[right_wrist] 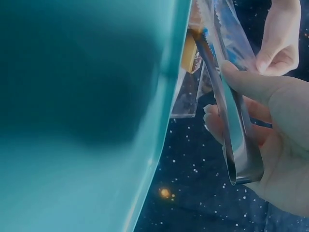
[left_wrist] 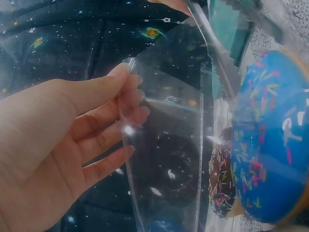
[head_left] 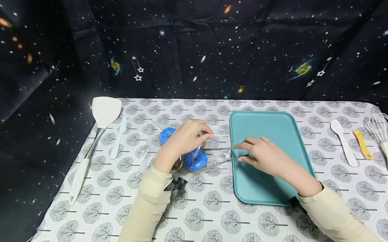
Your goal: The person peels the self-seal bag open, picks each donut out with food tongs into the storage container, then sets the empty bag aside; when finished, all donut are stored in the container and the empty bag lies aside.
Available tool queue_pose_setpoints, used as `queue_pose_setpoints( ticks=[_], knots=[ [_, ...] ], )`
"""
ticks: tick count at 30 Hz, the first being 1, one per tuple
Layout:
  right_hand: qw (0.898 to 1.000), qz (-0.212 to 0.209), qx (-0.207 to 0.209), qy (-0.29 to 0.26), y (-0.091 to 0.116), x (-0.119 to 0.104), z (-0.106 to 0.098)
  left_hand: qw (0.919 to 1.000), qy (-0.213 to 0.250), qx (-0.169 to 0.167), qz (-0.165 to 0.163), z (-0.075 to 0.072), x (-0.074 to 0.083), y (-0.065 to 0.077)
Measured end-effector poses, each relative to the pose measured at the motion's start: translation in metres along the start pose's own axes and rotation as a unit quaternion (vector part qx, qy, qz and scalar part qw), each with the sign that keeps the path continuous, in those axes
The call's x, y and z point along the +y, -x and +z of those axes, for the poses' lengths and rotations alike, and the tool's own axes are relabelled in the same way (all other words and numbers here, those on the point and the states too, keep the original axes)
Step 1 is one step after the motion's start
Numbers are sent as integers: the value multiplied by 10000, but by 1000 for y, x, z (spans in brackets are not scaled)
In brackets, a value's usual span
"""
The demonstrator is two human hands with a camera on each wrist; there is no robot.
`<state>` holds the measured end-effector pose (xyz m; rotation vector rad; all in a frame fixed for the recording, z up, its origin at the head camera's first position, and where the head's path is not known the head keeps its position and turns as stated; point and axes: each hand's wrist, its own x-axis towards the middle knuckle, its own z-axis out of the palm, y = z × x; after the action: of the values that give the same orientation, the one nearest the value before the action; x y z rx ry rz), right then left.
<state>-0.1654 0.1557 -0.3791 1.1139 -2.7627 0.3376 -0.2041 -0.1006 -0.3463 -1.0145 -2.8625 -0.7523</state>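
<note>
My left hand (head_left: 185, 139) pinches the edge of a clear plastic bag (left_wrist: 164, 121) between thumb and fingers. Two blue-iced doughnuts (head_left: 196, 160) with sprinkles lie at the bag, partly behind that hand and wrist in the head view. A chocolate-iced doughnut (left_wrist: 222, 181) shows beside a blue one in the left wrist view. With thumb and fingers, my right hand (head_left: 265, 154) holds metal tongs (right_wrist: 248, 162) over the left side of the teal tray (head_left: 270, 126). The tongs' serrated arms stand apart and reach into the bag's mouth, toward the doughnuts.
Left of the bag lie a white spatula (head_left: 106, 111) and a pale green spreader (head_left: 118, 137). To the tray's right are a white spoon (head_left: 343, 142), a small yellow utensil (head_left: 362, 145) and a whisk (head_left: 384, 144). A dark starry cloth hangs behind the table.
</note>
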Motion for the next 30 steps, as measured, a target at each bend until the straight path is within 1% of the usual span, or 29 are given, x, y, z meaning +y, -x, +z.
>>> queue_pose_setpoints(
  ticks=[9, 14, 18, 23, 30],
  knots=[
    [10000, -5, -26, -67, 1, 1, 1, 10000, 44, -47, -7, 1, 0, 0],
    [10000, -15, 82, -12, 0, -2, 2, 10000, 27, -53, -16, 0, 0, 0],
    [9989, -221, 309, 291, -2, -6, 2, 10000, 3, -45, -30, 0, 0, 0],
    [9948, -509, 537, 695, -2, -11, 4, 10000, 34, -53, -69, 0, -1, 0],
    [9911, -611, 705, 948, -1, -13, 6, 10000, 14, -21, -54, 1, -2, 0]
  ],
)
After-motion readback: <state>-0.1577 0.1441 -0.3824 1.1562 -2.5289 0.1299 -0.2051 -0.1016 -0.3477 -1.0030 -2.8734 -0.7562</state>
